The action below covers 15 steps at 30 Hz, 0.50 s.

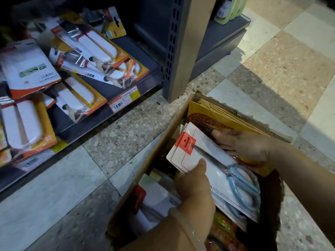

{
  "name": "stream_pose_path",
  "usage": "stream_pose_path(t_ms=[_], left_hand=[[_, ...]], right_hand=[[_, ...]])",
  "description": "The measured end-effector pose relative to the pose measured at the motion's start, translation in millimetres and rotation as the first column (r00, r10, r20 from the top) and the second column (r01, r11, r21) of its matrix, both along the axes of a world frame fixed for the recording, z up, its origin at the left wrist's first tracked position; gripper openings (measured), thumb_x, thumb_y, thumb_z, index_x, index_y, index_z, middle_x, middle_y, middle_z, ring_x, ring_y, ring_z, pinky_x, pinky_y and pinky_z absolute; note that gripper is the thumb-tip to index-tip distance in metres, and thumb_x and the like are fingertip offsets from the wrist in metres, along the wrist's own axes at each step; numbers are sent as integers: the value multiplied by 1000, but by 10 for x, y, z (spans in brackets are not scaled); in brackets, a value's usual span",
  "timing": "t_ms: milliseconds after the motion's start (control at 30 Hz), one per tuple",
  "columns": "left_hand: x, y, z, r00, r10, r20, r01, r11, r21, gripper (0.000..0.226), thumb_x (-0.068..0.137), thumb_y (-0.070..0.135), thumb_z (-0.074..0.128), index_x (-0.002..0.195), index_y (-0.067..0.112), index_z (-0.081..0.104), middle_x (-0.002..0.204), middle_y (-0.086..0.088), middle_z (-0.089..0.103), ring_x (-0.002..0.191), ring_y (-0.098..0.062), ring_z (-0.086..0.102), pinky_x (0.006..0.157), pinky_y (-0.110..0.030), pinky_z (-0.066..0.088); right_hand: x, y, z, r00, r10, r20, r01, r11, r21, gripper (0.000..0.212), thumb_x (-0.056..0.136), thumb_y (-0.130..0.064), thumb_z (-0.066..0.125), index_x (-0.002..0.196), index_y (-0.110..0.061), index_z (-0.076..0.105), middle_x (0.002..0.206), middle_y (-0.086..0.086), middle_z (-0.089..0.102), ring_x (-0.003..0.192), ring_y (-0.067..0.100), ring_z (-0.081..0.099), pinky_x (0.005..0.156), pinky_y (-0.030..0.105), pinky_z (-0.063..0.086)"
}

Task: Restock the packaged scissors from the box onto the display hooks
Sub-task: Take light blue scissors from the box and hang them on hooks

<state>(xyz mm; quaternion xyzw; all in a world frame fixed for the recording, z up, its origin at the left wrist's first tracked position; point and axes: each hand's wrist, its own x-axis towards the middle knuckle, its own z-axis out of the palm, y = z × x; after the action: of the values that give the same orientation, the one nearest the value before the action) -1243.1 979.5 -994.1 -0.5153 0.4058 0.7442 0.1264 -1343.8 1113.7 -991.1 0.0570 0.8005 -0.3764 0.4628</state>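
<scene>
A brown cardboard box [161, 142] stands open on the floor at the lower right. Inside it, both hands hold a small stack of packaged scissors [208, 160]: white cards with a red hang tab, blue-handled scissors on top. My left hand [194, 183] grips the stack's near edge, thumb on the top card. My right hand [243, 144] holds the far edge, fingers curled over it. More white and red packages [155, 200] lie deeper in the box, and yellow packages [217, 115] stand at its far end. No display hooks are in view.
A low grey shelf [116, 93] at the left carries several loose packaged kitchen tools with white handles on orange cards [94, 49]. A grey shelf upright [179, 48] stands just beyond the box. Bottles [228, 8] sit on the neighbouring shelf. Tiled floor [272, 60] surrounds the box.
</scene>
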Motion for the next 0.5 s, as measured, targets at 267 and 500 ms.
stream_pose_path(t_ms=[267, 500], left_hand=[[9, -548, 179, 972, -67, -224, 59, 997, -42, 22, 77, 10, 74, 98, 12, 70, 94, -5, 73, 88, -23, 68, 82, -41, 56], [-69, -1003, 263, 964, -25, -265, 41, 998, 53, 7, 81, 11, 70, 86, 13, 66, 86, -8, 70, 75, -22, 65, 70, -32, 54]], right_hand=[[101, 1, 139, 989, -48, 137, 81, 965, -248, 92, 47, -60, 80, 125, -24, 49, 113, -1, 69, 105, 16, 65, 88, 29, 52], [50, -297, 427, 981, 193, 18, -183, 953, -243, 103, 39, -64, 83, 129, -35, 42, 132, -7, 56, 125, 17, 50, 108, 40, 40]])
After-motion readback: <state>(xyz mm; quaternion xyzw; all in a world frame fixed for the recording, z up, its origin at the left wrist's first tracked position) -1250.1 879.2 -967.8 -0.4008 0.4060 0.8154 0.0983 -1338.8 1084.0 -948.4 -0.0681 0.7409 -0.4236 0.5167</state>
